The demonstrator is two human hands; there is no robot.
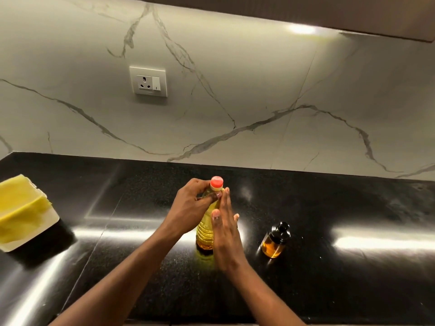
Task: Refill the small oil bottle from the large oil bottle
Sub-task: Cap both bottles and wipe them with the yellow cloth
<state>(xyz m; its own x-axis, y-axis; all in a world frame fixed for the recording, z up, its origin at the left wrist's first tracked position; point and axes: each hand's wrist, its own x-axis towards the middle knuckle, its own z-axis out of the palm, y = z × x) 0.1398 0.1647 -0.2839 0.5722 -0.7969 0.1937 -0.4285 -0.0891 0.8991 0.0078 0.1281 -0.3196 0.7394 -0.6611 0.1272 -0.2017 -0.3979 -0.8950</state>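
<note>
**A:** How is the person holding the large oil bottle (204,234)?

**B:** The left hand (190,205) is gripping its neck just under the red cap (216,181). The right hand (226,231) is lying flat-fingered against its side, not closing round it.

**A:** And the small oil bottle (275,241)?

**B:** It is standing just right of the right hand, still wearing its black top (281,228).

**A:** What is looking risky?

**B:** Only a flat palm is bracing the tall bottle. If the cap gets twisted, it is likely to skid on the glossy counter (329,208), hitting the small one or spilling oil.
</note>
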